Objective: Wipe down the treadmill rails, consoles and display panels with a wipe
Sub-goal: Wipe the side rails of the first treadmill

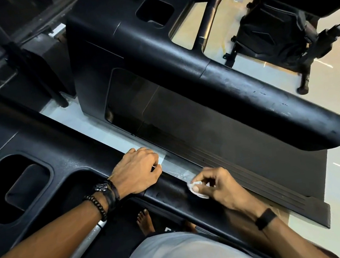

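Wipe pinched in your right hand on the treadmill rail.

Your right hand pinches the crumpled white wipe against the black rail; just beside it, your left hand curls over the same rail, gripping it.

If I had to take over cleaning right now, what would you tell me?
Left hand grips the black treadmill rail, steadying. Right hand pinches a small white wipe and presses it on the same rail, a little further along. How much is already wiped cannot be told. Left to do: the rest of this rail, the console, and the next treadmill's rail.
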Demonstrator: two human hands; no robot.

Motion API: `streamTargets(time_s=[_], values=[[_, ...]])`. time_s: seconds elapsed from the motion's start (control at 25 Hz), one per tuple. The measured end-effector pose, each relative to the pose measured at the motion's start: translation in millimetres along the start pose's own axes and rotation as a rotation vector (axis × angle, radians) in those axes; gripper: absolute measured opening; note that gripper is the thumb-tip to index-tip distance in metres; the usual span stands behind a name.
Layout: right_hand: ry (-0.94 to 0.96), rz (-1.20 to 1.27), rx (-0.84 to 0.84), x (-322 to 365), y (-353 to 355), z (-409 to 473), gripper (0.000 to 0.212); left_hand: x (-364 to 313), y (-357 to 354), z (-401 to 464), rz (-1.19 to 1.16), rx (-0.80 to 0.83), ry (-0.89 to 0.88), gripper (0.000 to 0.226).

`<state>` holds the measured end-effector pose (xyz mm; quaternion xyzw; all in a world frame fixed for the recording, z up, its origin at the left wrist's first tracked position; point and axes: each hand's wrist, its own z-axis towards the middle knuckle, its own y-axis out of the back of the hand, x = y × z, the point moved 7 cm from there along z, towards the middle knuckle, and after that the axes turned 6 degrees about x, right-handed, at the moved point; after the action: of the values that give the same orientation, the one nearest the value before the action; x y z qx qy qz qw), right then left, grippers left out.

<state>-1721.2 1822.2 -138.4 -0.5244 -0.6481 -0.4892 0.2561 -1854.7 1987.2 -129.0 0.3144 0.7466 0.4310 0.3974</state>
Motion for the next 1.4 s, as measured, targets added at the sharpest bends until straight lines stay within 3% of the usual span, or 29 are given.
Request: streamTargets(time_s=[0.12,0.28,0.52,0.72,0.88,1.04,1.24,1.4], values=[[-0.091,0.104,0.007,-27.7,12.1,-19.1,0.011,0.7,-0.6,1.2,-0.003,-0.011,0.008,0.032],[-0.221,0.104,0.051,-47.8,-5.8,20.7,0.011,-0.6,-1.1,2.3,-0.001,0.006,-0.004,0.031],[-0.107,0.237,0.05,-29.7,-0.5,6.3,0.007,-0.1,-1.5,1.7,-0.008,0.018,0.005,0.03],[-0.293,0.036,0.083,-68.8,-2.8,22.1,0.008,-0.2,-1.5,2.1,-0.016,0.013,0.008,0.029],[-0.208,0.147,0.107,-44.1,-19.8,50.7,0.01,0.4,-2.7,2.9,-0.008,0.024,0.006,0.029],[-0.161,0.36,0.086,-62.3,0.3,13.2,0.011,0.4,-2.5,2.8,-0.02,0.006,0.015,0.029],[-0.307,0.114,0.129,-73.4,-12.8,41.9,0.008,-0.8,-1.4,2.9,-0.014,0.003,0.002,0.029],[-0.12,0.18,0.103,-21.1,-26.3,56.6,0.008,-1.0,-0.5,2.6,-0.013,0.015,0.007,0.028]])
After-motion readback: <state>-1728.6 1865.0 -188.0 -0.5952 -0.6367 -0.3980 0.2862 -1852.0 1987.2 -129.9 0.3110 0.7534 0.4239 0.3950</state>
